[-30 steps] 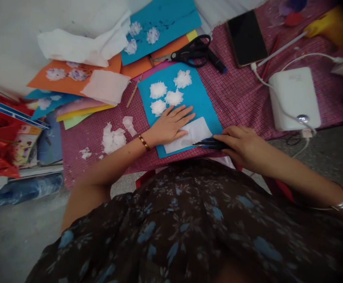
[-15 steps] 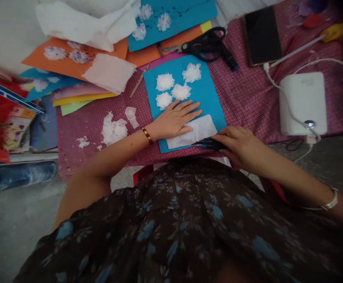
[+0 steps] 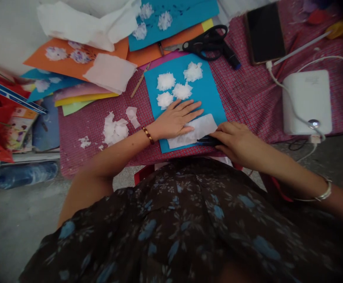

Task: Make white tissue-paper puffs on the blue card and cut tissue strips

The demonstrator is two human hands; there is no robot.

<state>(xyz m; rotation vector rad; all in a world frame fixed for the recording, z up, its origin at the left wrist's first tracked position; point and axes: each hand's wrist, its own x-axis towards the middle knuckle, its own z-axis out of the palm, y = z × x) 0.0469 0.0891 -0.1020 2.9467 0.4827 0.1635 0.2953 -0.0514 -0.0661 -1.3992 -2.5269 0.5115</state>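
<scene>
Item: our left hand [image 3: 175,120], laid flat with fingers spread, grip slack and holding nothing. It presses down the blue card [image 3: 209,92] and the left end of a white tissue strip [image 3: 199,129], apparently to keep both from sliding.

Item: our right hand [image 3: 237,141], near right of the strip. Its grip is pressed together on a dark tool [image 3: 206,139] whose tip rests at the strip's near right edge; we cannot tell what kind of tool it is.

Item: four white tissue tufts [image 3: 175,84], clustered on the far half of the blue card, just beyond our left fingertips.

Item: the desk, under a red checked cloth [image 3: 242,90], bearing all of the above.

Item: loose tissue scraps [image 3: 114,129], left of the card, apart from it.

Item: black scissors [image 3: 208,39], far of the card, lying shut on orange card.

Item: further coloured sheets [image 3: 77,67], far left, some bearing tufts, with a pale tissue square on top.

Item: dark phone [image 3: 265,31] and white box [image 3: 307,100] with cable, far right, well apart from both hands.
</scene>
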